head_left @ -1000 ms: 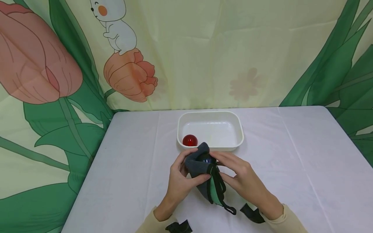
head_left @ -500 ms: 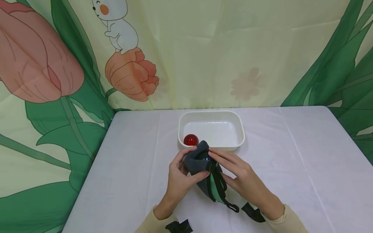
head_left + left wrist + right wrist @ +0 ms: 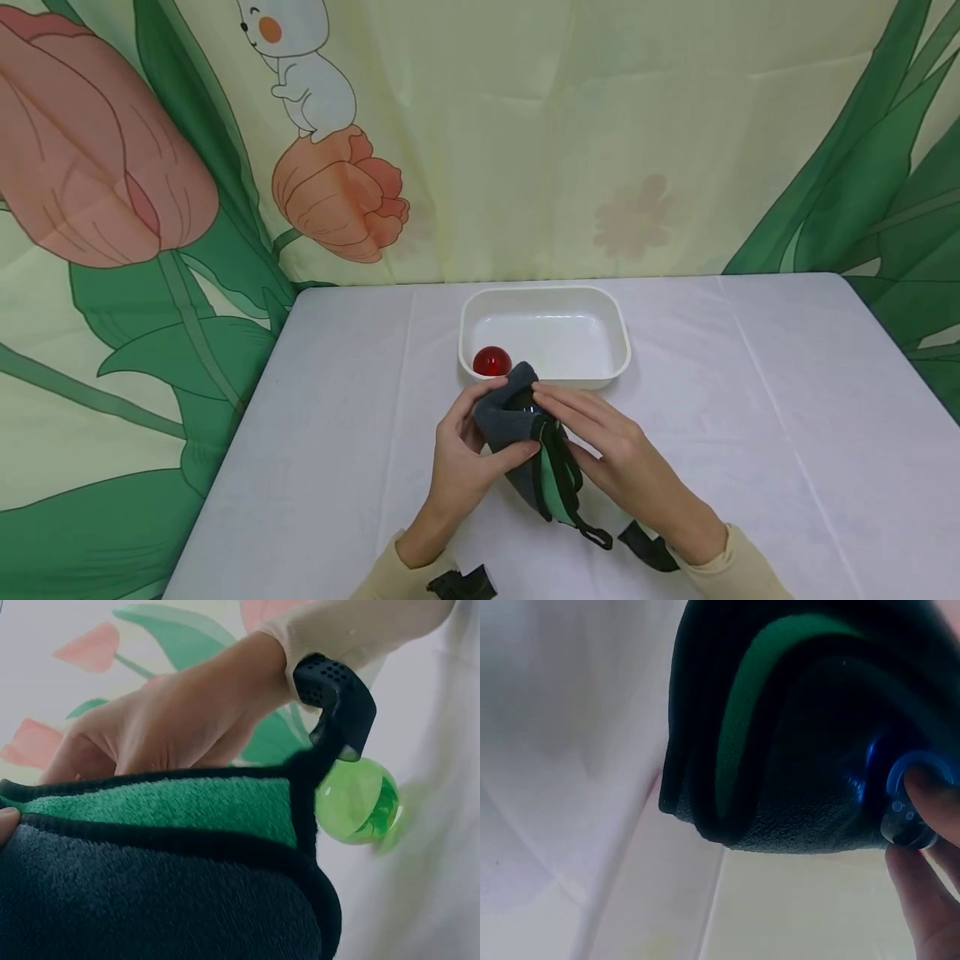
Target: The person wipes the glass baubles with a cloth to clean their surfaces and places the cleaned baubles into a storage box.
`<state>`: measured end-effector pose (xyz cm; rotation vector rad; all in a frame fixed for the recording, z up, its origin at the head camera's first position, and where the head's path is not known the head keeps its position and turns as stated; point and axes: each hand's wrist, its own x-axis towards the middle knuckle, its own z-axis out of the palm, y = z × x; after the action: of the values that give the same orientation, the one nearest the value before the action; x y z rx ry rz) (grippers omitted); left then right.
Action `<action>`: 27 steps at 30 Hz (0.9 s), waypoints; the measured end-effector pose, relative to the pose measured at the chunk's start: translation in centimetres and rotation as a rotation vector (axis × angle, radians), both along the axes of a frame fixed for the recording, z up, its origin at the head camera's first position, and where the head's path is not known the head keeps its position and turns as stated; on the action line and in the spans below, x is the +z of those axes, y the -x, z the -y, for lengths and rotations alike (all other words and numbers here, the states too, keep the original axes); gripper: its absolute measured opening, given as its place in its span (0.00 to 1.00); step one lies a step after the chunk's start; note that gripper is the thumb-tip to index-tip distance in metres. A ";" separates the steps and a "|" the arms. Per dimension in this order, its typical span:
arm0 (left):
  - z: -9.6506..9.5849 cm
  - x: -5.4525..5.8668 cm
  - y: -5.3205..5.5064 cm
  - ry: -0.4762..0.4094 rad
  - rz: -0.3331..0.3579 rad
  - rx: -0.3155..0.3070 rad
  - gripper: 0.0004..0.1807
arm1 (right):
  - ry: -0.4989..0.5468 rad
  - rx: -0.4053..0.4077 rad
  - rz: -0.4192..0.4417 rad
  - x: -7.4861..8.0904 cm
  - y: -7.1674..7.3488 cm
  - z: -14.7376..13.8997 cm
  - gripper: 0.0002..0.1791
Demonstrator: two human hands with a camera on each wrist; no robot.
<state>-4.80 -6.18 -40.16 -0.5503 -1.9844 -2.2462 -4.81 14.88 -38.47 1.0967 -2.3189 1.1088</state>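
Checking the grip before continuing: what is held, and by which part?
Left hand holds the folded cloth by its left side, around a blue ball; right hand touches the ball, grip unclear.

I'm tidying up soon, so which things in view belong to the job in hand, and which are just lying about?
Likely the job's:
folded cloth in the left hand
shiny blue object touched by the right hand

Seemingly lying about:
white tray
red ball in it
green ball on the table
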 end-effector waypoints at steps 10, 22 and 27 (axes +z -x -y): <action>0.0 -0.2 0.1 0.000 -0.020 -0.008 0.35 | 0.085 -0.066 0.170 0.3 -0.4 0.1 0.36; 0.0 -0.2 0.2 -0.037 -0.025 0.008 0.34 | 0.052 -0.001 -0.030 0.1 0.0 0.0 0.28; 0.0 -0.1 0.0 -0.032 -0.006 0.021 0.34 | 0.058 0.043 -0.114 0.2 0.2 0.3 0.24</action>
<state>-4.80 -6.15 -40.24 -0.5302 -1.9385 -2.2571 -5.04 14.61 -38.26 1.1620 -2.1718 1.0926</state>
